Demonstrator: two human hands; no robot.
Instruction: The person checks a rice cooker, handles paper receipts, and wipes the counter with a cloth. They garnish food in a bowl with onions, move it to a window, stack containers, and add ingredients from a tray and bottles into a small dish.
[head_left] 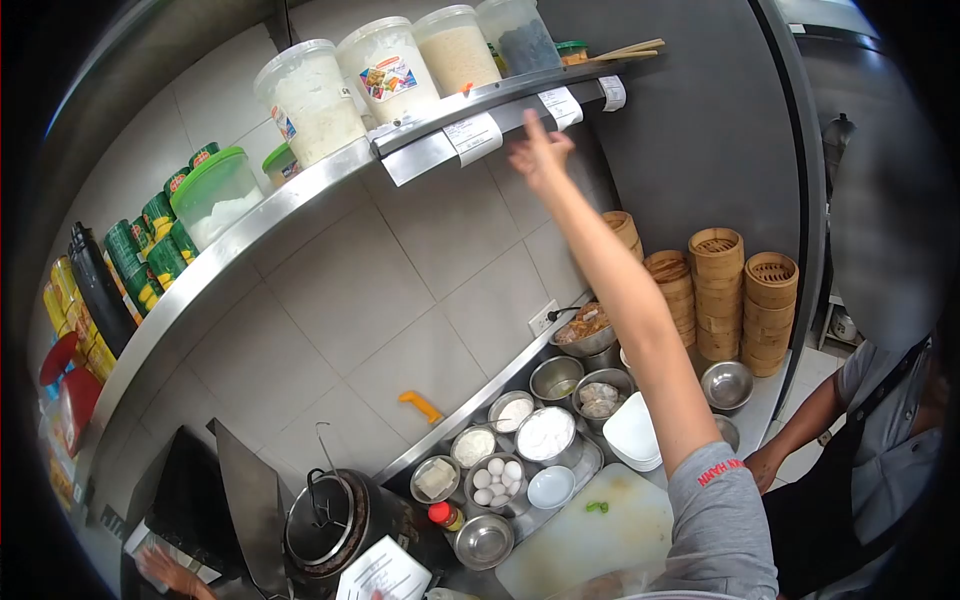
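Observation:
My right hand [543, 157] is raised at the end of a bare arm, just under the shelf edge. It is slightly blurred, index finger and thumb apart, with nothing visible in it. Close by, printed paper tickets [473, 137] hang from the metal rail [480, 104]. At the bottom of the view, a fingertip of my left hand [377, 595] shows on a white printed ticket [385, 570]; the rest of that hand is out of view. The ticket overlaps a dark round pot [340, 515] with a lid and a hanging ladle.
Tubs of powder [310, 105] line the shelf. Below stand bowls of ingredients [545, 433], eggs [495, 482], a cutting board [590, 530] with green pieces and stacked bamboo steamers [717, 290]. Another person [850, 470] stands at the right; another person's hand [165, 570] appears at lower left.

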